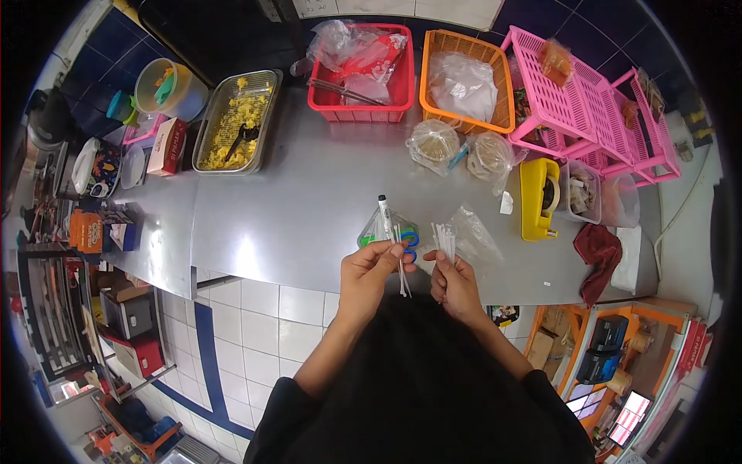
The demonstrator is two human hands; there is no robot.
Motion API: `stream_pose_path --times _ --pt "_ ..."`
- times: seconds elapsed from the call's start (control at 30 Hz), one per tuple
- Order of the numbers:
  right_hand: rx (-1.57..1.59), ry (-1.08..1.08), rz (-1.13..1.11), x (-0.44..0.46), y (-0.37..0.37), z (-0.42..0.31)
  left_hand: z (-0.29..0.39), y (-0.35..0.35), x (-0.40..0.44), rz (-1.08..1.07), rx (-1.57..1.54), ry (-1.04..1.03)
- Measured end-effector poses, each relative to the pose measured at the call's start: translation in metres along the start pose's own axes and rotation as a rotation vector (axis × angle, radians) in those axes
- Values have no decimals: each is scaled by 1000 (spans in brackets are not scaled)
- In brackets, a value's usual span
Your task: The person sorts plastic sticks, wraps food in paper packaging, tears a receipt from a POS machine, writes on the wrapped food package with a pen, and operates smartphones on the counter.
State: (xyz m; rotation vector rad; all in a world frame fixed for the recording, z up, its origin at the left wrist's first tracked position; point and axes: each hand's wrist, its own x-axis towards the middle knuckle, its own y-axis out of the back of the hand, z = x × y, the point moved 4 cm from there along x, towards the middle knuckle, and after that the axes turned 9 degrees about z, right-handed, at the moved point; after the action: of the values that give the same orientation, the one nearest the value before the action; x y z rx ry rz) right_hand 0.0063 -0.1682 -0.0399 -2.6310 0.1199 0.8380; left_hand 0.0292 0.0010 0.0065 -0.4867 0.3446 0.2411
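My left hand (369,272) pinches a few thin white cotton swabs (402,280) between thumb and fingers. My right hand (454,284) is closed round a larger bunch of the same swabs, with their tips (443,233) fanned out above the fingers. The two hands are close together but apart, over the front edge of the table. Just beyond my left hand stands a clear container holding a black-capped white marker (384,210) and blue-handled scissors (412,239); my fingers hide part of it. A crumpled clear plastic bag (477,233) lies beyond my right hand.
On the steel table (309,170) are a metal tray of yellow food (267,85), a red basket (359,114), an orange basket (506,100), two wrapped round bundles (433,143), a yellow tape dispenser (536,209), a pink rack (553,100) and a dark red cloth (595,259).
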Motion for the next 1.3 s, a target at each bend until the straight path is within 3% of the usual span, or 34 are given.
stream_pose_path --times 0.13,0.2,0.43,0.5,0.63,0.7,0.73,0.83,0.97,1.03,1.07,1.23,1.27,1.3 --pt "39 -33 -9 -1 1 0 -21 20 18 23 227 92" --pt "54 -37 -19 -1 0 -1 -32 35 29 135 456 63" --pt "-19 -14 -23 -1 -2 3 -31 40 52 181 809 -38" --pt "-49 3 -39 -1 -2 -1 -11 32 46 222 1120 -375" --pt "-100 -6 -57 -7 -7 -9 18 9 18 217 1152 -376" --pt "-124 -14 -63 -8 -11 -6 6 -1 9 -40 678 -149" --pt "-136 3 -96 -8 -13 -5 -2 -1 7 -65 574 -60" --pt "-118 22 -128 -6 -17 -3 -16 2 9 -54 416 44" --pt "-31 -40 -65 -5 -11 -1 -14 2 11 14 341 24" --pt "-25 -52 -49 -4 -11 -2 -11 11 20 211 84 -79" --pt "-17 -64 -29 -4 -10 -3 -11 17 27 212 83 -80" --pt "-7 -39 -75 -4 -7 -2 -19 34 56 139 830 -71" --pt "-10 -34 -81 -5 -9 -3 -19 36 56 140 831 -71" --pt "-9 -32 -79 -5 -10 -5 -11 32 53 159 988 -208"
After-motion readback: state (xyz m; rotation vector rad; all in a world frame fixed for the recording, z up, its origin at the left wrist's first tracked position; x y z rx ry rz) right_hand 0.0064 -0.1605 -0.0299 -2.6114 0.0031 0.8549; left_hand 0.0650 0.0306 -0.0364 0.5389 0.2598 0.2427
